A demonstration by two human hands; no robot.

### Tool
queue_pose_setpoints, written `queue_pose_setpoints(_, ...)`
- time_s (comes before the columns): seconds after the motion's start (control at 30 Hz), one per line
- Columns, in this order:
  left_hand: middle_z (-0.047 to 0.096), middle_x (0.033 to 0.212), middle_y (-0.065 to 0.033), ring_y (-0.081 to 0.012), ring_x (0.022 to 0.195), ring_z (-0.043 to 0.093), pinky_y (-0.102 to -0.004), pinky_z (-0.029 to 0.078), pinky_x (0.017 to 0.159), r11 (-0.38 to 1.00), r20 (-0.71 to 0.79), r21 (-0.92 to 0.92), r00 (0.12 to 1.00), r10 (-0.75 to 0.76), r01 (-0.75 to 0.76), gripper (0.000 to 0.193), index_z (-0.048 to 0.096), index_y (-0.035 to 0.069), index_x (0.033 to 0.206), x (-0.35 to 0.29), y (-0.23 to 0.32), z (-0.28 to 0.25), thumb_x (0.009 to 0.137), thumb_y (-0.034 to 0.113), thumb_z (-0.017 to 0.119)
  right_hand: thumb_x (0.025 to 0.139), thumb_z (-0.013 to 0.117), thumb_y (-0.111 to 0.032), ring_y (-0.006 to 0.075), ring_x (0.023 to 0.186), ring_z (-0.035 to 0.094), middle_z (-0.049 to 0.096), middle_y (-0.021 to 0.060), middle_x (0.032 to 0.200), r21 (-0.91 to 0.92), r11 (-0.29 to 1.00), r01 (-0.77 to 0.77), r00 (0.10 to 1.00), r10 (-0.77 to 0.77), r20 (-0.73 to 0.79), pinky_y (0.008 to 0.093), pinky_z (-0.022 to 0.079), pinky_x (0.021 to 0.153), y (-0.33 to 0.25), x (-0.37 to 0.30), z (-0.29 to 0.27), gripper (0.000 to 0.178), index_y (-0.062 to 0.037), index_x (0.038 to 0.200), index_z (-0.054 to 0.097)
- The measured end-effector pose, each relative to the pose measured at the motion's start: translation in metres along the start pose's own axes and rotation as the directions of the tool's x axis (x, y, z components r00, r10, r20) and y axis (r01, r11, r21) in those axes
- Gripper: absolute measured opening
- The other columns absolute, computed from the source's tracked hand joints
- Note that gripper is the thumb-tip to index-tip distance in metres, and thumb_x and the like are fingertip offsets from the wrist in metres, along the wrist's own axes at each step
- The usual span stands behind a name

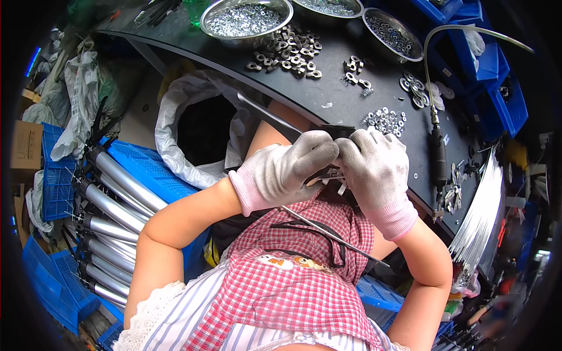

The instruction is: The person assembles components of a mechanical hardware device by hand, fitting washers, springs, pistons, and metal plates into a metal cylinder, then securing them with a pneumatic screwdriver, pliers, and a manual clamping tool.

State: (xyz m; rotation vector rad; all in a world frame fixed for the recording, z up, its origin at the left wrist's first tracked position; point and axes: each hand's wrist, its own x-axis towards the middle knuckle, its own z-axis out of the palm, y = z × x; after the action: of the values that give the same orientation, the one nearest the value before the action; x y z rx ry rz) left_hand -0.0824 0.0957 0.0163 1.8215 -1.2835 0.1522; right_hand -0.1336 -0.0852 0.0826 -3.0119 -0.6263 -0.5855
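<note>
Both my hands wear whitish knit gloves with pink cuffs and meet at the table's near edge. My left hand (290, 164) is closed, thumb and fingers pinching. My right hand (377, 169) is closed beside it, fingers curled and knuckles up. Small metal parts (333, 174) show between and below the hands; the gloves hide most of what is gripped. A black flat-topped piece (332, 128) stands just behind the fingertips. From near my left hand a grey metal tube (266, 112) slants up and left. A thin metal rod (333, 236) crosses above my checked apron (281, 298).
The dark table (345, 102) bears steel bowls (246, 38) of small hardware, a pile of metal clips (293, 52) and washers (386, 121). A hosed power screwdriver (438, 158) is at right, near thin rods (480, 216). Silvery tubes (111, 205) and a lined bin (170, 131) are left.
</note>
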Motion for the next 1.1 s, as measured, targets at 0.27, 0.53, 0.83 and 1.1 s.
queue_pose_setpoints(0.27, 0.055, 0.116, -0.0207, -0.0348, 0.088, 0.064, -0.0365, 0.055, 0.073, 1.0, -0.025, 0.014, 0.999, -0.024, 0.024, 0.102, 0.01, 0.007, 0.147, 0.005, 0.01, 0.0, 0.066, 0.0, 0.072, 0.074, 0.068, -0.027, 0.0217, 0.081, 0.055, 0.053, 0.002, 0.081, 0.081, 0.993, -0.085, 0.996, 0.084, 0.016, 0.0382, 0.041, 0.071, 0.003, -0.004, 0.006, 0.019, -0.0132, 0.082, 0.06)
queue_pose_setpoints(0.53, 0.056, 0.112, -0.0171, -0.033, 0.085, 0.064, -0.0358, 0.055, 0.068, 0.997, -0.088, 0.036, 0.994, -0.065, 0.069, 0.089, 0.027, 0.008, 0.142, 0.007, 0.017, -0.005, 0.065, 0.002, 0.072, 0.074, 0.069, 0.001, 0.0194, 0.068, 0.059, 0.061, 0.0081, 0.081, 0.583, 0.78, -0.228, 0.873, 0.429, -0.232, 0.0296, 0.047, 0.061, 0.012, -0.029, -0.013, 0.017, -0.004, 0.089, 0.063)
queue_pose_setpoints(0.83, 0.056, 0.107, -0.0114, -0.0278, 0.093, 0.06, -0.0341, 0.055, 0.075, 0.991, -0.095, 0.085, 0.991, -0.098, 0.106, 0.065, 0.055, 0.01, 0.125, 0.014, 0.018, 0.001, 0.063, 0.007, 0.072, 0.082, 0.058, 0.003, 0.0068, 0.066, 0.055, 0.059, 0.0044, 0.077, 0.852, 0.187, -0.489, 0.721, 0.636, 0.275, 0.0214, 0.044, 0.059, -0.023, -0.08, 0.001, 0.007, -0.0006, 0.088, 0.058)
queue_pose_setpoints(1.1, 0.057, 0.108, -0.0121, -0.0256, 0.097, 0.059, -0.0328, 0.052, 0.081, 0.981, -0.08, -0.074, 0.979, -0.185, 0.179, 0.059, 0.058, 0.008, 0.123, 0.019, 0.011, 0.004, 0.065, 0.004, 0.07, 0.088, 0.056, -0.021, 0.0303, 0.074, 0.061, 0.059, 0.0121, 0.078, 0.448, 0.799, -0.4, 0.815, 0.087, 0.572, 0.0428, 0.048, 0.067, -0.054, -0.147, 0.08, 0.017, -0.0048, 0.092, 0.057)
